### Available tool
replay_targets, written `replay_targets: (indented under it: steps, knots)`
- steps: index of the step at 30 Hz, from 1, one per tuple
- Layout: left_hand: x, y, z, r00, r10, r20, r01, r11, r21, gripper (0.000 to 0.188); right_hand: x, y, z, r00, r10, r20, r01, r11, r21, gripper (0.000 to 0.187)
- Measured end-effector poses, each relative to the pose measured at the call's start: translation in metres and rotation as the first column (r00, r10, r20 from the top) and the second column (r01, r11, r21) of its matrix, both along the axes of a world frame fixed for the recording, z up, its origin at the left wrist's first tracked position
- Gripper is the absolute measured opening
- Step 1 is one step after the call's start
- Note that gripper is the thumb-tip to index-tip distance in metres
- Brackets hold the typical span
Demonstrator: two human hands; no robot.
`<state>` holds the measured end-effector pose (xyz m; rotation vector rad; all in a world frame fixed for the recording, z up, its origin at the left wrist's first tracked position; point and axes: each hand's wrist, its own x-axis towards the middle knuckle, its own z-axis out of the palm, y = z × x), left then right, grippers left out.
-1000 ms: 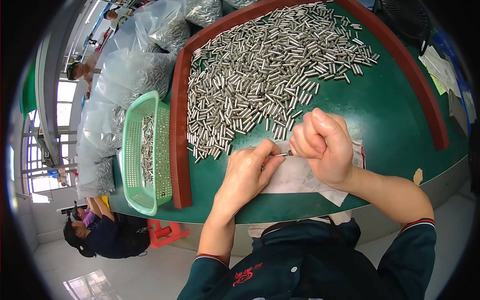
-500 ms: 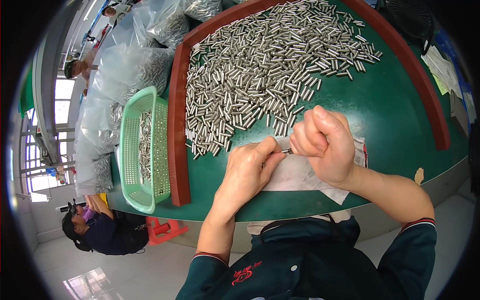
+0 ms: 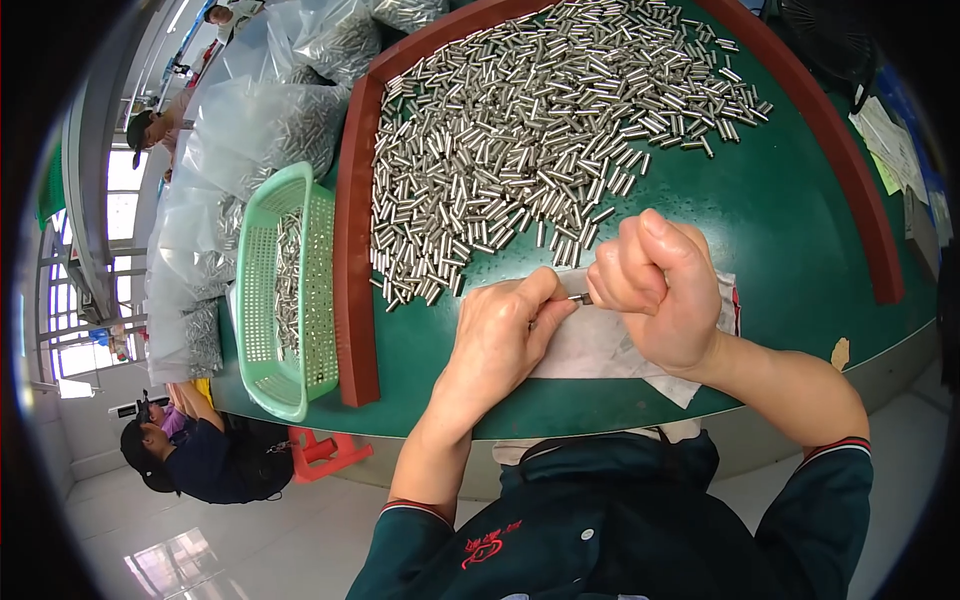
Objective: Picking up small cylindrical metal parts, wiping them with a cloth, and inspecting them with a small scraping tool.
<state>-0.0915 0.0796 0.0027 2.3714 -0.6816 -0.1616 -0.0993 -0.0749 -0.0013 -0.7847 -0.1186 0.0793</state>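
Observation:
My left hand (image 3: 503,325) pinches a small shiny metal pin (image 3: 577,298) between thumb and forefinger, above a pale cloth (image 3: 590,350). Close against it, my right hand (image 3: 662,290) is curled into a fist with the thumb up. A short dark end shows between the fist and the pin. What the right fingers hold is mostly hidden. Beyond both hands spreads a large heap of short silver metal pins (image 3: 510,150) on the green tabletop (image 3: 770,230).
Dark red rails (image 3: 358,250) border the heap. Left of them stands a green plastic basket (image 3: 262,340) with pins inside. Clear bags of pins (image 3: 270,130) line the left side. A red stool (image 3: 325,455) and a person in dark clothes (image 3: 215,455) are at lower left.
Both hands keep the same grip at nearly the same place over the cloth. The whole view has shifted slightly.

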Motion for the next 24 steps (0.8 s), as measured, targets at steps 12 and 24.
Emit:
replay_targets:
  steps: [12,24]
  knots:
    - [0.0007,-0.001,-0.002,1.0,0.013,-0.02,-0.013,1.0,-0.023,0.016,-0.0029,0.0031,0.0014,0.999,-0.031,0.04,0.033,0.997,-0.068,0.043]
    - [-0.0005,-0.0014,0.001,1.0,0.024,-0.009,-0.024,0.999,-0.039,0.018,-0.0027,0.0033,0.0021,0.999,0.008,0.044,-0.003,0.993,-0.118,0.041]
